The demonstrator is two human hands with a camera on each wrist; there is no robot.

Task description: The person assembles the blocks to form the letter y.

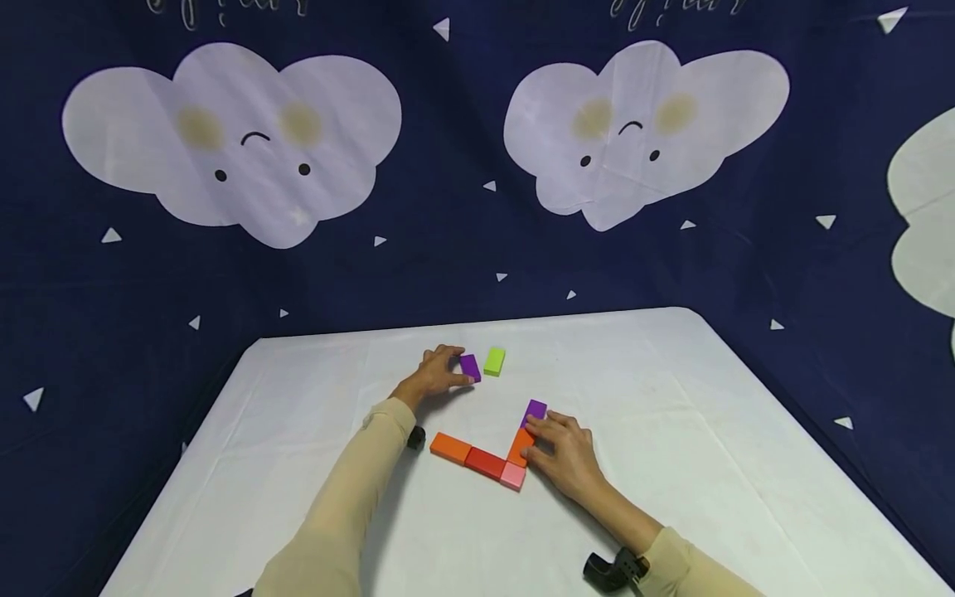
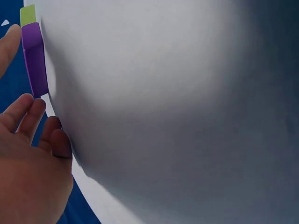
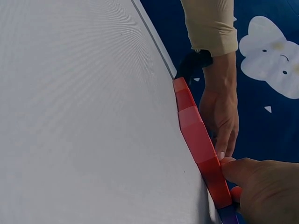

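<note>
My left hand (image 1: pixel 457 369) pinches a purple block (image 1: pixel 470 366) lying flat on the white table (image 1: pixel 671 398), with a lime green block (image 1: pixel 494 361) just to its right. The left wrist view shows the same purple block (image 2: pixel 35 58) between my fingertips (image 2: pixel 11 39), the green one (image 2: pixel 27 15) beyond it. My right hand (image 1: pixel 531 439) rests its fingertips against the right side of an orange block (image 1: pixel 520 446) and a second purple block (image 1: pixel 534 411). These join a pink (image 1: pixel 513 475), a red (image 1: pixel 486 463) and another orange block (image 1: pixel 450 448) in an angled line. In the right wrist view my thumb (image 3: pixel 236 169) presses the orange block's edge (image 3: pixel 212 175).
A dark blue backdrop with white clouds (image 1: pixel 231 141) hangs right behind the table's far edge. Black camera mounts sit on both wrists (image 1: pixel 615 570). White tabletop extends to the left, right and front of the blocks.
</note>
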